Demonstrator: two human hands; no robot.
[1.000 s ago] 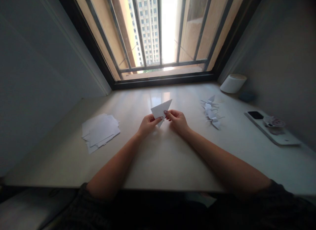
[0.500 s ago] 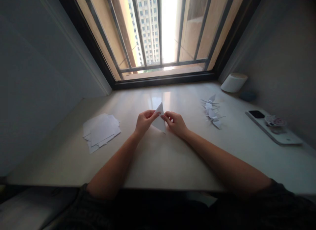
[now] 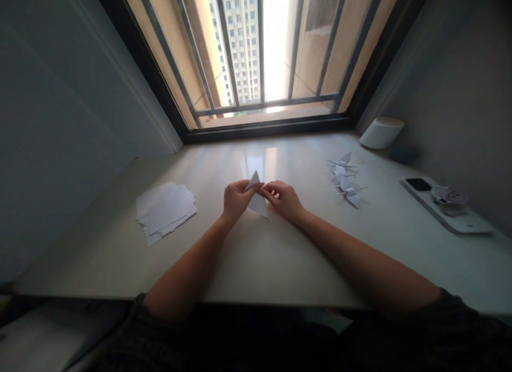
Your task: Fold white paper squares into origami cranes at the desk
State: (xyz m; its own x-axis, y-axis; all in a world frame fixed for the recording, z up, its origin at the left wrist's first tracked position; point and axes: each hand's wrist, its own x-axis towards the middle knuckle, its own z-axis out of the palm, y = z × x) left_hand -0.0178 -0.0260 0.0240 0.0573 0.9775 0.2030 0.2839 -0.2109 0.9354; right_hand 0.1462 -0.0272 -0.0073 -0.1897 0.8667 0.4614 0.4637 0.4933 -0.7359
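Observation:
A folded piece of white paper [image 3: 259, 205], pointed at top and bottom, is held up above the white counter. My left hand [image 3: 237, 200] pinches it from the left, thumb across its face. From the right, my right hand [image 3: 283, 198] has its thumb and forefinger closed on the paper's edge, close to the left thumb. The fingertips meet near the middle of the paper and partly cover it.
A loose stack of white paper sheets [image 3: 166, 212] lies on the counter [image 3: 256, 271] to the left. Several folded paper cranes [image 3: 346, 181] sit to the right. Farther right are a phone [image 3: 444, 204] and a white cylinder [image 3: 382, 132]. A barred window [image 3: 260, 128] closes the far side.
The paper's top point has tilted left and dropped slightly. My right fingertips have come in against the paper beside the left thumb. The view has shifted slightly.

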